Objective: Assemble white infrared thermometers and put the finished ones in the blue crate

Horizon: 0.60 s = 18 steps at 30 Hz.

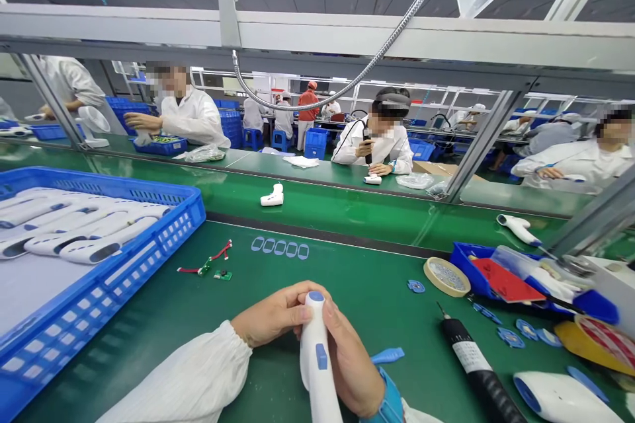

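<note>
Both my hands are wrapped round a white handheld device shell (pixel 317 363) with a blue tip and a blue button, held upright over the green table. My left hand (pixel 272 314) grips its top from the left, fingers curled over the blue tip. My right hand (pixel 350 363) clasps the body from the right, and a blue wrist strap (pixel 389 403) shows on that wrist. A small blue plastic piece (pixel 387 355) lies on the table just right of my right hand.
A blue crate (pixel 124 271) of white shells stands at left. Small circuit boards with red wires (pixel 211 264), a strip of blue rings (pixel 280 248), a tape roll (pixel 446 275), a black electric screwdriver (pixel 479 370) and a blue parts tray (pixel 520 277) lie around. Other workers sit beyond the conveyor.
</note>
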{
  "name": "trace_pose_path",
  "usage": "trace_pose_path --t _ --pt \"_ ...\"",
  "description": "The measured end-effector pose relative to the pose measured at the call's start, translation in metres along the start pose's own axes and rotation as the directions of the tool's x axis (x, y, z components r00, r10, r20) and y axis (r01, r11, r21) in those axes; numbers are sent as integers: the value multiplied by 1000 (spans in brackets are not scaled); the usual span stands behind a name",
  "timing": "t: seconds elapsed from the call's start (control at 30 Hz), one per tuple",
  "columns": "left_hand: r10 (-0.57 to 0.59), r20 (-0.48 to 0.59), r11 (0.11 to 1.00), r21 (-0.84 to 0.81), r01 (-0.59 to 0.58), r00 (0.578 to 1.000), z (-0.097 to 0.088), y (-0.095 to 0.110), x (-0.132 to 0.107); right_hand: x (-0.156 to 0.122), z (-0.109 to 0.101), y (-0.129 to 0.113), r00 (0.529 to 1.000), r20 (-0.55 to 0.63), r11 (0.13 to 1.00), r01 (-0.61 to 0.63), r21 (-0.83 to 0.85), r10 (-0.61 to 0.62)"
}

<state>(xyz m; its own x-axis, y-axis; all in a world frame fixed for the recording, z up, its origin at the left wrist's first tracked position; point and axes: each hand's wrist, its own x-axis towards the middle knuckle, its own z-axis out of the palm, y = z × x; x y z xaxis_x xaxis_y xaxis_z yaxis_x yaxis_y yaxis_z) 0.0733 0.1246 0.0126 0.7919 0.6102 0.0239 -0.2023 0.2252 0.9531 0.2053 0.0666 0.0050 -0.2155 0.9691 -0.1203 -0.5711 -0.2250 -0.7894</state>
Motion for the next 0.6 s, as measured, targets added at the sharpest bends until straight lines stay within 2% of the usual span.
trace_pose_path --t 0.27,0.37,0.43,0.5,0.6 --pt "3 -87 1000 -13 -4 996 0 -2 1 2 1 -8 999 1 998 54 9 -54" --pt "-5 -188 998 66 18 982 2 -4 6 3 1 -5 998 -61 999 36 14 -35" --pt "38 -318 987 162 15 947 6 -1 4 3 -2 -2 988 -156 1000 -7 28 11" --pt "121 -462 965 261 5 878 9 12 -7 5 -10 1 971 -225 996 -63 68 77" --pt "279 -561 879 477 28 779 10 52 -49 17 -26 6 969 -205 982 -106 157 138"
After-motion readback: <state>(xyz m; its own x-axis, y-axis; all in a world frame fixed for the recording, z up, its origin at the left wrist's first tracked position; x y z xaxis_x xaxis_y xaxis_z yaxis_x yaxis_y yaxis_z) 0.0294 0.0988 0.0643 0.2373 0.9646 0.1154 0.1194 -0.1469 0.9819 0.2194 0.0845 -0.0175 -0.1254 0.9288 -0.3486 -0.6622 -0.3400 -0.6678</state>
